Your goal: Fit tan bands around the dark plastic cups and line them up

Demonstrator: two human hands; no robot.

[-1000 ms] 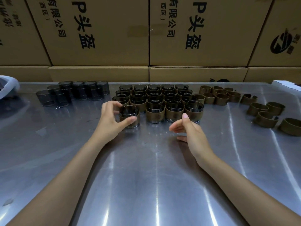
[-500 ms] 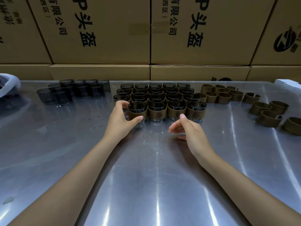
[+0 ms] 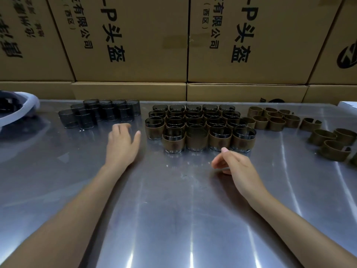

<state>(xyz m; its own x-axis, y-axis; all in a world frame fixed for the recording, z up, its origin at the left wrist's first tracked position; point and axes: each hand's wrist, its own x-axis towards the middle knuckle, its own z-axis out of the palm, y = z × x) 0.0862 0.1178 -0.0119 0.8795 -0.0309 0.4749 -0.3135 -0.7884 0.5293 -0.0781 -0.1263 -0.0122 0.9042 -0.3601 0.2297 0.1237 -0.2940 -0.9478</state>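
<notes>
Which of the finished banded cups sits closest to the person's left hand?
The banded cup at the left end of the second row from the front; it juts left of the front row, nearest the left hand.

Steel worktop (image 3: 173,219): bare dark cups (image 3: 100,115) far left, banded cups (image 3: 199,126) in rows far centre, loose tan bands (image 3: 274,120) far right, white object (image 3: 17,107) at left edge.

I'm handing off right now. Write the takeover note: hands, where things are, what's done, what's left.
Left hand: empty, fingers relaxed, between the bare cups and the banded cups.
Right hand: empty, loosely curled, just in front of the banded block.
Done: banded cups lined up in rows at the centre.
Left: bare cups at far left need bands; loose tan bands lie at right.
</notes>
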